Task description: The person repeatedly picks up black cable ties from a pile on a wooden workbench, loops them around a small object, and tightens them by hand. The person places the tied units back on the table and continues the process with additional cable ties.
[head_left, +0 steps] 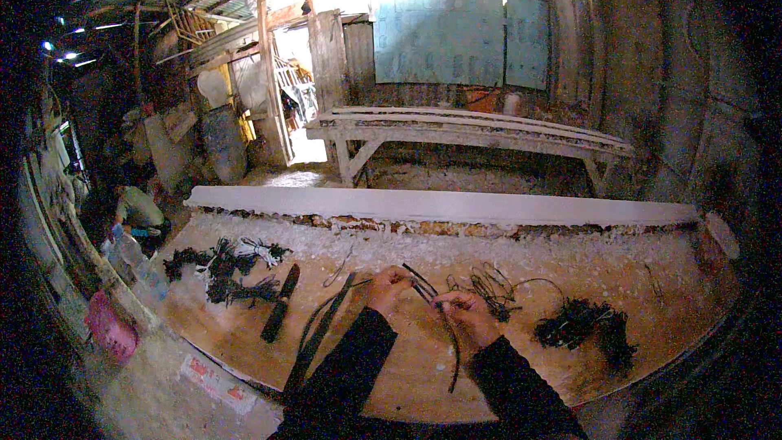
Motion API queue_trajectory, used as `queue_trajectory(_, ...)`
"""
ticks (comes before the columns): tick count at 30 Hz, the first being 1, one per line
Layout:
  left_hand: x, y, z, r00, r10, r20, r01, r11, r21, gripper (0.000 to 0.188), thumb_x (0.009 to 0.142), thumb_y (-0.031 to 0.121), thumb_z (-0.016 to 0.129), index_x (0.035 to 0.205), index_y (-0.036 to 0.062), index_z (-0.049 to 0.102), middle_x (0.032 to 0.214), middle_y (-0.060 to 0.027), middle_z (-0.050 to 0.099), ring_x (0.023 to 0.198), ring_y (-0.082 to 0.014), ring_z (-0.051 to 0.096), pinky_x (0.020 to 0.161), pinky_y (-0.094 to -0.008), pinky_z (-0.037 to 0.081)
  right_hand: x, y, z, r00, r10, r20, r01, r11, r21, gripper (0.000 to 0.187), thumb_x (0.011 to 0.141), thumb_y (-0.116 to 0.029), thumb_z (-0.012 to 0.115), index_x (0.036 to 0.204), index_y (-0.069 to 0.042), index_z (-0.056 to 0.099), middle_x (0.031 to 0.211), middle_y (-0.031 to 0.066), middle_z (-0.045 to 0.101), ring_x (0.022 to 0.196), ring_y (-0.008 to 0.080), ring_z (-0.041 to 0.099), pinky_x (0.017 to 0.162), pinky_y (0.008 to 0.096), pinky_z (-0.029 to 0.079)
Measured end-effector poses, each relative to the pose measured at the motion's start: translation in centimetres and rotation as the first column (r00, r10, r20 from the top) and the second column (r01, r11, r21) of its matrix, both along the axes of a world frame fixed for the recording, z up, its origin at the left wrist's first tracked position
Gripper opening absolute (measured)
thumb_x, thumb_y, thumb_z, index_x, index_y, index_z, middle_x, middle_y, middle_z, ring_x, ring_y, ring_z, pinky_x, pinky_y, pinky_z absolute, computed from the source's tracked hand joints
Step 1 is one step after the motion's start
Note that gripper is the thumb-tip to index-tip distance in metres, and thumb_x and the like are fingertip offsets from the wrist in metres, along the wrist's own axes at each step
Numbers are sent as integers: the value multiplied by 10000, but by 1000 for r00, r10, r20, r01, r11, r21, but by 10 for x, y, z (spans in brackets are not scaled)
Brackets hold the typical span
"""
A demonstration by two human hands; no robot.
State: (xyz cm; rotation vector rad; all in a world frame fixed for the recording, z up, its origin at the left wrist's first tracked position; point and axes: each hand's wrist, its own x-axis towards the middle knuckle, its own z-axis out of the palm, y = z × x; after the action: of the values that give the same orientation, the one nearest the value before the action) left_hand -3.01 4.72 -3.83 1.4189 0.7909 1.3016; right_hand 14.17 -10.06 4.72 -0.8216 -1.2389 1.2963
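Observation:
Both my hands are above a wooden tabletop (383, 391), working with thin dark strips. My right hand (472, 316) pinches a dark flexible strip (453, 350), whose lower end hangs toward me. Its upper part runs up between the hands, where a second strip seems to lie alongside. My left hand (388, 289) is closed just left of that upper part; a thin dark end sticks out on its left side, but what its fingers hold is too small to make out. Left of my left forearm lie long dark strips (322, 326), and beyond them a dark knife-like object (281, 303).
Bundles of black strips lie at the left (228, 273) and a black tangle (585, 327) at the right. A loose wire coil (493, 289) rests beyond my right hand. A long white-topped ledge (440, 205) borders the table; a bench (472, 124) stands behind. Someone crouches (140, 206) far left.

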Motion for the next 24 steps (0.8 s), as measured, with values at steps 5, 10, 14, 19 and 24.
queue_trajectory(5, 1, -15, 21, 990, -71, -123, 53, 989, -137, 124, 757, 150, 666, 805, 49, 614, 690, 8, 567, 637, -85, 521, 619, -221, 424, 7, 11, -10, 967, -227, 114, 223, 974, 50, 186, 768, -101, 660, 927, -34, 592, 854, 26, 591, 831, 128, 560, 763, 270, 445)
queue_trajectory(10, 12, -32, 32, 949, -202, -242, 215, 976, 27, 182, 776, 219, 675, 815, 49, 622, 751, 4, 594, 698, -92, 536, 631, -235, 433, 11, 28, -26, 890, -445, 97, 412, 878, 242, 245, 754, -7, 628, 967, -55, 518, 778, -9, 502, 674, 98, 481, 674, 251, 442)
queue_trajectory(14, 19, -39, 31, 786, -166, -595, 359, 907, 221, 182, 794, 222, 663, 839, 52, 618, 800, -4, 611, 749, -98, 548, 678, -249, 439, 14, 31, -31, 731, -654, 197, 578, 746, 332, 317, 746, 24, 616, 1034, -48, 505, 780, 4, 493, 668, 92, 457, 659, 257, 442)
queue_trajectory(19, 29, -48, 23, 657, -633, -410, 710, 702, 53, 194, 817, 241, 643, 829, 56, 584, 749, 13, 577, 709, -88, 522, 675, -243, 423, 28, 38, -38, 678, -714, 174, 621, 684, 384, 342, 755, -18, 618, 1081, -35, 515, 864, 35, 558, 693, 112, 494, 668, 259, 434)
queue_trajectory(24, 24, -46, 32, 694, -612, -380, 634, 769, -80, 180, 798, 216, 657, 780, 59, 571, 693, 29, 543, 663, -75, 493, 635, -239, 408, 33, 45, -48, 719, -646, 257, 607, 763, 221, 207, 743, -24, 614, 948, -19, 589, 924, 60, 572, 774, 133, 516, 692, 254, 424)
